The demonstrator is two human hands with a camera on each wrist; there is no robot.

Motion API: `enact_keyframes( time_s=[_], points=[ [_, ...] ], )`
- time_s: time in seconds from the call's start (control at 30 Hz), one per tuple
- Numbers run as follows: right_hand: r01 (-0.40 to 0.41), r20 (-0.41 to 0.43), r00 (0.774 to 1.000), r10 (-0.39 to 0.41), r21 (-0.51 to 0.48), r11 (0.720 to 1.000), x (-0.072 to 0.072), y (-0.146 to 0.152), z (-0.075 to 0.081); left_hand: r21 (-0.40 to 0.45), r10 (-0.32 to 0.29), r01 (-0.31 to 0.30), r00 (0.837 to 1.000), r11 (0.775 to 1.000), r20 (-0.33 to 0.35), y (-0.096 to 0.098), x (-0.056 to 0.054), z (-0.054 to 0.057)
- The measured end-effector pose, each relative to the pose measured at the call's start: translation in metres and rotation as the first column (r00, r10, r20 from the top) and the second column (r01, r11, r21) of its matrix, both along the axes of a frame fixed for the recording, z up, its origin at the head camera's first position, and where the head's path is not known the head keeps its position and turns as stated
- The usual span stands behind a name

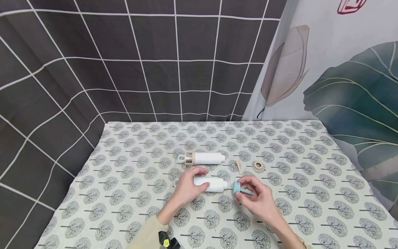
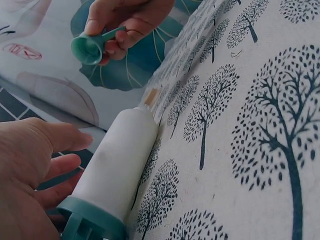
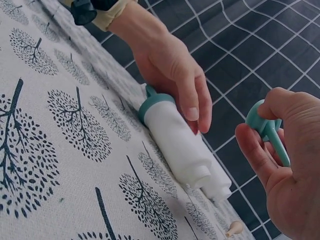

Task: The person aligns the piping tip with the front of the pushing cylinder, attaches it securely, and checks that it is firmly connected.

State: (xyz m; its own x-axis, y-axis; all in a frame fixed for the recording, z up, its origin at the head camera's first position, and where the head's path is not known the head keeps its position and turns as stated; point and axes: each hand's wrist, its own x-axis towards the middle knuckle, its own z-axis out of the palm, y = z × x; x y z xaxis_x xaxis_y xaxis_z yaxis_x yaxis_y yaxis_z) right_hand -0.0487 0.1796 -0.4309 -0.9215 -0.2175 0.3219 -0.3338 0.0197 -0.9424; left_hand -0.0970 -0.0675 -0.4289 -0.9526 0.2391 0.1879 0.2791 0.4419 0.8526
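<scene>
A white tube [image 1: 214,184] with a teal collar [image 3: 155,106] lies on its side on the tablecloth, its narrow nozzle end pointing right. Over its collar end hovers my left hand [image 1: 189,186], fingers relaxed and spread around it; the left wrist view shows a gap between the fingers and the tube. My right hand [image 1: 258,199] pinches a teal funnel-shaped piece [image 3: 257,122] between thumb and fingers, just beyond the nozzle. That piece has a round cup [image 2: 87,49] facing the tube and a thin stem running back into the palm.
Behind lies a second white tube [image 1: 208,158] with a beige collar and a ring-shaped handle at its left. A small beige funnel-shaped piece [image 1: 238,166] and a beige round cap [image 1: 258,166] rest to its right. A dark grid curtain [image 1: 155,76] hangs behind the table.
</scene>
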Motion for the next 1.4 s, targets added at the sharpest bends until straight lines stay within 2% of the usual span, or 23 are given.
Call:
enact_keyframes(
  time_s=[0.3, 0.8, 1.07, 1.4],
  points=[
    [0.007, 0.006, 1.000, -0.007, 0.000, 1.000, 0.0000, -0.0024, 0.0002, -0.077, -0.011, 0.013, 1.000, 0.997, 0.028, -0.0014, -0.0018, -0.0037],
    [0.005, 0.011, 1.000, -0.005, 0.013, 1.000, -0.0001, -0.0032, -0.0022, -0.220, -0.007, 0.017, 0.999, 0.975, 0.048, -0.0005, -0.0032, -0.0065],
    [0.037, 0.070, 0.997, -0.040, 0.038, 0.999, 0.0006, -0.0031, -0.0032, -0.245, -0.019, 0.027, 0.999, 0.969, 0.037, -0.0003, -0.0015, -0.0068],
    [0.042, 0.085, 0.995, -0.044, 0.025, 0.999, -0.0004, -0.0009, -0.0036, -0.263, 0.001, 0.008, 0.999, 0.965, 0.033, 0.0001, -0.0018, -0.0065]
  ],
)
